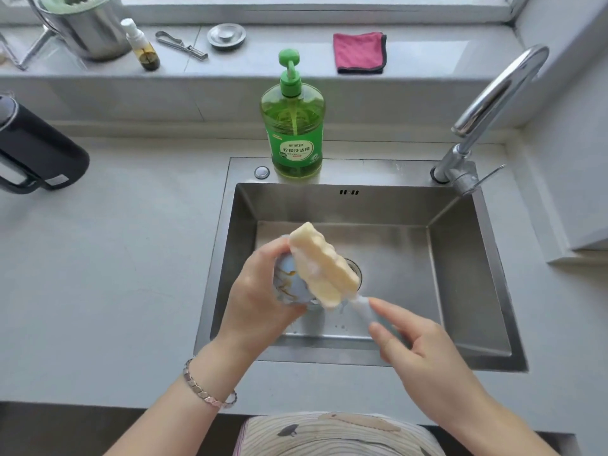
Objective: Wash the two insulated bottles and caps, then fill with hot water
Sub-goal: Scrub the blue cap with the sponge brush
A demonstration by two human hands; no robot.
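Observation:
Over the steel sink (467, 284), my left hand (260, 301) grips a pale blue patterned insulated bottle (289, 284), tilted with its mouth toward the right. A yellow foamy sponge brush (324, 264) lies against the bottle's mouth end. Its light blue handle (365, 309) runs down to my right hand (424, 353), which holds it with the forefinger stretched along it. Much of the bottle is hidden by my hand and the sponge. No caps and no second bottle of this kind are in view.
A green dish soap pump bottle (296, 126) stands at the sink's back rim. The faucet (487, 110) arcs at the right. A black kettle (36, 153) sits on the left counter. The sill holds a pink cloth (358, 52), a metal strainer lid (226, 36), a peeler (181, 44) and a small spray bottle (141, 44).

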